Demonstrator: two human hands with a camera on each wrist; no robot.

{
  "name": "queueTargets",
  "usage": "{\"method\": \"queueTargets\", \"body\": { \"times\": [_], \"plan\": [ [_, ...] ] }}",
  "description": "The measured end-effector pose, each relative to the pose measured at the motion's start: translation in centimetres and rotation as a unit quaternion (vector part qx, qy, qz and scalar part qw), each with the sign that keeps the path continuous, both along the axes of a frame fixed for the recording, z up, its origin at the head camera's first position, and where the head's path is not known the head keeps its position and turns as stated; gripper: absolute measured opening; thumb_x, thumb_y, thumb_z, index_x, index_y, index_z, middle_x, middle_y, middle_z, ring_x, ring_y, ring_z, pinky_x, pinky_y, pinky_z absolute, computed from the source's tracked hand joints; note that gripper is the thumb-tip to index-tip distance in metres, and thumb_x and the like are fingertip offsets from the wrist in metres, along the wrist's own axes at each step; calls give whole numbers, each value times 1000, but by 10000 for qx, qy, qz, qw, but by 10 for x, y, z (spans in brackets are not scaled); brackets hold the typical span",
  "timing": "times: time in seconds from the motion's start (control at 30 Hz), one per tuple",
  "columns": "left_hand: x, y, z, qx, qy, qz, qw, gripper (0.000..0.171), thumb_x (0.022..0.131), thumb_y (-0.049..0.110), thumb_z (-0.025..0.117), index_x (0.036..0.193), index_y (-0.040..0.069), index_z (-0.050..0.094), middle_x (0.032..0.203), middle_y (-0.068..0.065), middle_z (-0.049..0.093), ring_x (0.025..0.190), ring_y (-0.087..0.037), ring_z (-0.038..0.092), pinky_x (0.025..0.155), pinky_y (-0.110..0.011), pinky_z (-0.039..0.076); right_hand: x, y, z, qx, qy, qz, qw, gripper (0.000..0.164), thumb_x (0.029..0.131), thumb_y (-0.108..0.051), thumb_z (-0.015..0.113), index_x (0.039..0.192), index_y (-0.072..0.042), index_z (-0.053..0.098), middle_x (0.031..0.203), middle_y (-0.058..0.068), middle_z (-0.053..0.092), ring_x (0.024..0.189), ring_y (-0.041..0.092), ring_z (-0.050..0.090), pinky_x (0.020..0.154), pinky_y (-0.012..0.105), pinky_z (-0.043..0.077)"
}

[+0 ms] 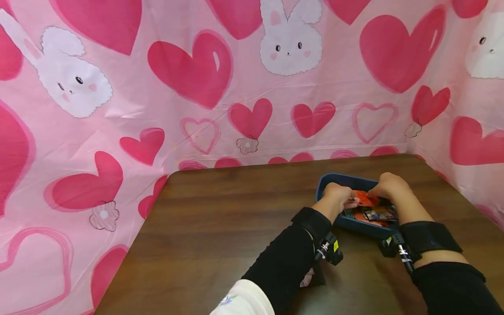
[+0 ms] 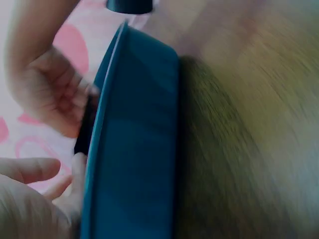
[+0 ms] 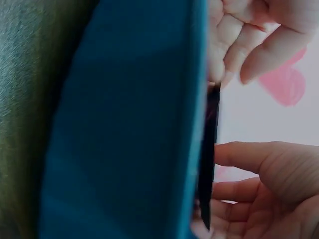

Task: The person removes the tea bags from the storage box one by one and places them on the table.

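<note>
A blue plastic bin (image 1: 362, 229) stands on the table and holds several colourful flat packets (image 1: 379, 214). Both hands reach over its rim. An orange-red flat packet (image 1: 365, 199) lies between them; its side looks dark in the wrist views. My right hand (image 1: 395, 190) pinches this packet (image 3: 209, 154), thumb on one face and fingers behind the other. My left hand (image 1: 337, 197) is at the packet's opposite end, fingertips touching its edge and thumb standing apart. In the left wrist view the bin wall (image 2: 137, 134) hides part of the fingers.
The brown wooden table (image 1: 220, 232) extends to the left of the bin. Under the left forearm a pinkish item with a dark edge (image 1: 308, 278) is partly hidden. A pink cloth with hearts and rabbits (image 1: 252, 87) hangs behind and beside the table.
</note>
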State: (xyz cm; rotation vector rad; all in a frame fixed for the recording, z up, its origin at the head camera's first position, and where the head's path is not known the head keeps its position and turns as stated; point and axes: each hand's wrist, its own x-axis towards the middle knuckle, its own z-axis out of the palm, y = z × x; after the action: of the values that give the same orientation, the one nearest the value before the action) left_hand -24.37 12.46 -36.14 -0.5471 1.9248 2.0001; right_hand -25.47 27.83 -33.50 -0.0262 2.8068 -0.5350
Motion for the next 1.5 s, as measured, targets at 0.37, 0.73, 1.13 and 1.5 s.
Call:
{"method": "queueTargets", "body": {
  "times": [0.37,0.73,1.13,1.5],
  "plan": [
    [24,-64,11,331,1176,-3,9925,12,75,-17,74,73,-5,71,69,-11,68,63,-23,70,63,-35,61,29,-28,27,-1078,924,465,9888,27,87,-14,71,101,10,68,83,13,69,70,24,63,62,41,56],
    [85,-167,-6,-16,835,-1152,9898,9,80,-8,74,79,-4,66,68,-11,67,50,-11,60,54,-28,58,83,-88,-5,-3453,-289,676,9356,20,86,1,70,102,11,64,86,10,64,70,22,63,62,34,60],
    [133,-207,-43,-123,450,-1589,9862,23,75,-21,69,72,-1,57,68,-20,68,51,-15,63,51,-27,58,109,-121,-52,-3780,-1465,1644,8993,15,77,9,71,91,7,65,72,7,60,60,18,60,58,35,59],
    [137,-204,-56,-201,407,-1725,9840,25,75,-21,70,71,-1,56,66,-21,67,48,-13,61,50,-28,57,115,-124,-65,-3620,-1517,1692,9041,11,79,8,70,86,3,64,67,5,60,55,15,57,55,34,59]
  ]
}}
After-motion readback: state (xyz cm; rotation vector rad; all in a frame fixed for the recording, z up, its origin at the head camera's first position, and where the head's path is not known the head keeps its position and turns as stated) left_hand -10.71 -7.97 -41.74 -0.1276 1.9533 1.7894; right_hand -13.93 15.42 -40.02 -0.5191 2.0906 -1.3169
